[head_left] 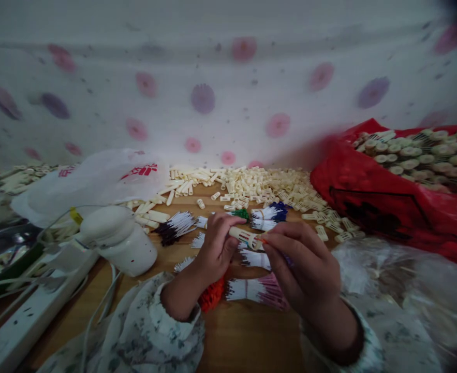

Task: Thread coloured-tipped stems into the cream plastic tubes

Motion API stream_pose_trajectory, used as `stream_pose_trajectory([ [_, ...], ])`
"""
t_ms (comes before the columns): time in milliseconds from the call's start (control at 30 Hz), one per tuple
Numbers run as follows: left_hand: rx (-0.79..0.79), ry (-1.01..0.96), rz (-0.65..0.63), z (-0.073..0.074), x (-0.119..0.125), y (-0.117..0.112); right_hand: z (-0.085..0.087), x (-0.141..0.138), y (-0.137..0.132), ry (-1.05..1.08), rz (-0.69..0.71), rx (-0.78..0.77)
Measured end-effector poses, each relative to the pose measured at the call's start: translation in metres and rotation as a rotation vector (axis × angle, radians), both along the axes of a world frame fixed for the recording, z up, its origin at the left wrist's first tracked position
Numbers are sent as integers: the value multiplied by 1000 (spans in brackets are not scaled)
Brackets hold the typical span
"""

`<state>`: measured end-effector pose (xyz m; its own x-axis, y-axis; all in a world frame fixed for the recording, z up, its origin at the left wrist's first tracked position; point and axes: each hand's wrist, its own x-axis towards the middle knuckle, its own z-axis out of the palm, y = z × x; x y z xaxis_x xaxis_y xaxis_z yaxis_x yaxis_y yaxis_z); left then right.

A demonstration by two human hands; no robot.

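Observation:
My left hand [217,246] is closed round a small cream plastic tube [242,236], held level above the wooden table [247,331]. My right hand [301,264] is pinched at the tube's right end, where something small and orange shows between the fingertips. Under and around both hands lie bundles of thin white sticks with coloured tips: dark maroon [176,228], green [240,213], blue [270,215], orange-red [212,296] and pink [259,290].
A heap of loose cream tubes [251,186] runs along the back of the table. A red bag [399,202] of filled tubes stands at the right, a clear plastic bag [391,280] before it. A white bag [96,178], a white lamp base [123,243] and a power strip [26,321] lie at the left.

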<state>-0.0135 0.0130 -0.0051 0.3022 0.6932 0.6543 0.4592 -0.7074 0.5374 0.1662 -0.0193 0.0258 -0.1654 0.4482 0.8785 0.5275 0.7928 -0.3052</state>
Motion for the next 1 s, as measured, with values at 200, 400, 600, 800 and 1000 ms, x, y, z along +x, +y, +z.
stream_pose_trajectory([
  [200,115,-1,74,-3,1,3,1,0,3,48,-13,-18],
  [400,192,-11,141,-6,0,5,-3,3,10,95,30,-134],
  [600,218,-13,206,-3,1,3,-10,0,11,160,83,-286],
  [800,133,-53,176,-9,2,8,-11,5,20,276,256,-417],
  [1000,-299,-222,4,-9,6,9,9,52,24,-123,241,-564],
])
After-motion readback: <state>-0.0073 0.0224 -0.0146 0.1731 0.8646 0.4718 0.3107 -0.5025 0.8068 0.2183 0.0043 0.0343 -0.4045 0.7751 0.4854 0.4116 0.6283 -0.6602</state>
